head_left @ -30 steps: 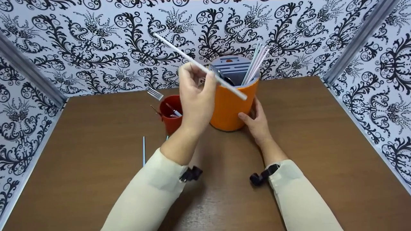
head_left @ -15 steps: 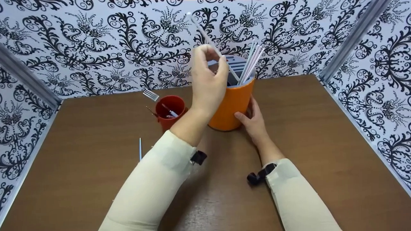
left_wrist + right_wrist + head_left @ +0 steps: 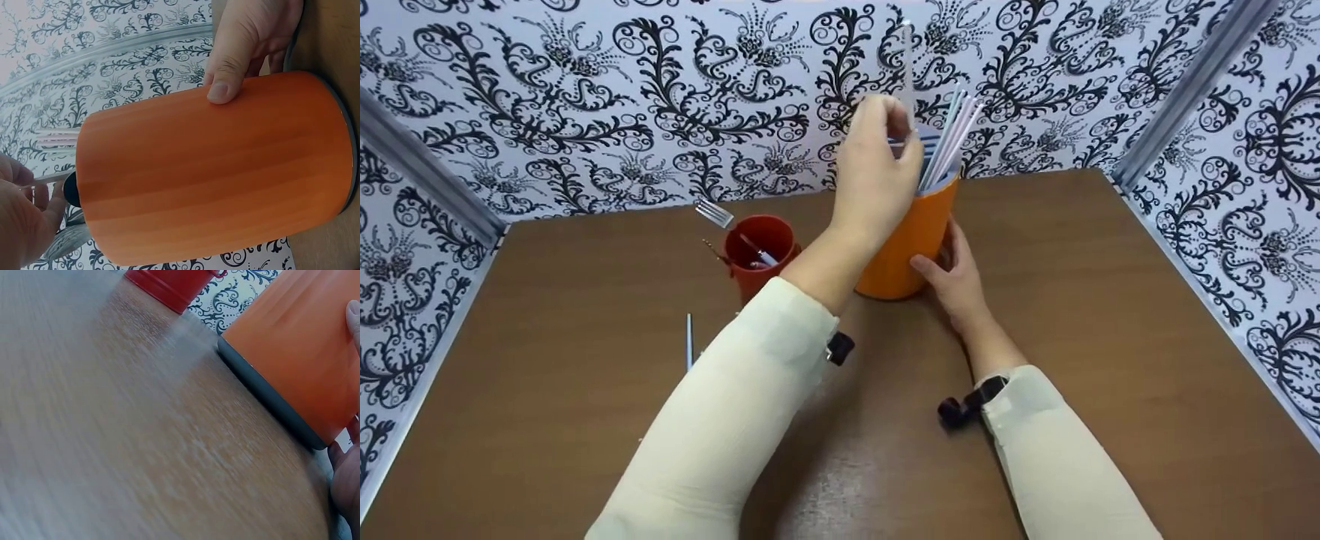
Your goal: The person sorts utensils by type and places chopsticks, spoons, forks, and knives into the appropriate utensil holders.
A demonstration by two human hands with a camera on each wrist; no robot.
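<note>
Over the rim of the orange utensil holder (image 3: 904, 247), my left hand (image 3: 879, 169) pinches a thin whitish chopstick (image 3: 908, 71) between thumb and fingers. The chopstick stands nearly upright in the head view. In the left wrist view, its lower part (image 3: 53, 178) reaches the holder's mouth beside a dark rounded utensil (image 3: 71, 189). My right hand (image 3: 958, 281) grips the holder's right side low down, thumb on the front. Several pale blue and pink chopsticks (image 3: 952, 142) lean out of the holder's right side. My left hand covers much of its slotted grey top.
A red cup (image 3: 761, 281) left of the holder contains cutlery, and a fork (image 3: 714, 213) sticks out of it. A blue chopstick (image 3: 688, 341) lies on the brown table (image 3: 547, 360), partly behind my left sleeve. Patterned wall panels (image 3: 697, 97) enclose the back and sides.
My left hand has moved right over the holder, and the chopstick has turned from slanting across the front to nearly upright at the mouth. The right hand keeps its grip on the holder.
</note>
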